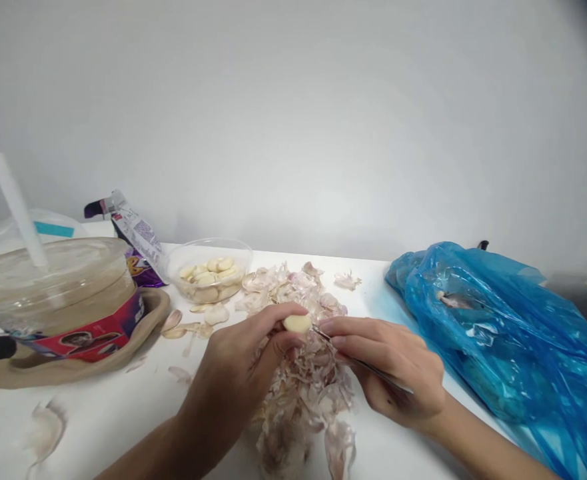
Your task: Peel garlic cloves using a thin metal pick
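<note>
Two bare hands work over a white desk (143,420). The left hand (246,363) pinches a pale, peeled garlic clove (298,324) between thumb and fingers, just above a heap of papery garlic skins (318,387). The right hand (393,367) is closed around a thin metal blade (380,373), its tip right beside the clove. Beyond the left hand, a clear plastic bowl (208,249) holds many peeled cloves (213,272); a few loose cloves (173,323) lie in front of it. At far left, a large lidded drink cup (3,287) with a white straw (17,210) sits in a brown holder (156,320), near a purple snack packet (140,237). At right lies a crumpled blue plastic bag (498,320).
</note>
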`<state>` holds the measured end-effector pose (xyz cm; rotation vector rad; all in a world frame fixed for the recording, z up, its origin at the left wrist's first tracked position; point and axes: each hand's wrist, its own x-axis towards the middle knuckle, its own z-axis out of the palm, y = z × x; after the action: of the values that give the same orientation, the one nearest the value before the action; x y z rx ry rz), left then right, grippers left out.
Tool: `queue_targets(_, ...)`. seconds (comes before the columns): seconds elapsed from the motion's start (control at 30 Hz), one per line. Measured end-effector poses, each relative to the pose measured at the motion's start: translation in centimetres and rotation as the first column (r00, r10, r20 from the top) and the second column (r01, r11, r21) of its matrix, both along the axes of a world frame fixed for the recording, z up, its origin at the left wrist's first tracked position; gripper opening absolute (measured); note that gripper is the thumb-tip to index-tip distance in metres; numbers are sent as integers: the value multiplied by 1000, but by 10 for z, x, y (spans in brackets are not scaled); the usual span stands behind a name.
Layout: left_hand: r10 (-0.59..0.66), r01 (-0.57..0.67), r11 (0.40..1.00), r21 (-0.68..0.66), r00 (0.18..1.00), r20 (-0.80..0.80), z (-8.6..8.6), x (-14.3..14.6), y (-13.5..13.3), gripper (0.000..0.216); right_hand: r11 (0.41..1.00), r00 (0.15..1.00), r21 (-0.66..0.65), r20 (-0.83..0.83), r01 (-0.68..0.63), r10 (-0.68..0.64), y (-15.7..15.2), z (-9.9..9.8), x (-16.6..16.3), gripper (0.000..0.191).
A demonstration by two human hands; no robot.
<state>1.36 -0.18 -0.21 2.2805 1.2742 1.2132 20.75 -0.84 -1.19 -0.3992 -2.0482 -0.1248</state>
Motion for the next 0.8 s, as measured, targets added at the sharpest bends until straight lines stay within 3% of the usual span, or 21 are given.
queue_targets(0.6,-5,5,999,-40,1000,9,-1,1,0,16,999,1000,-48,-31,-7,5,-2,-1,0,31)
queue_targets(0.8,-8,8,1000,-15,1000,5,-2,1,-1,17,1000,999,-1,-42,27,-27,-2,-2,0,30)
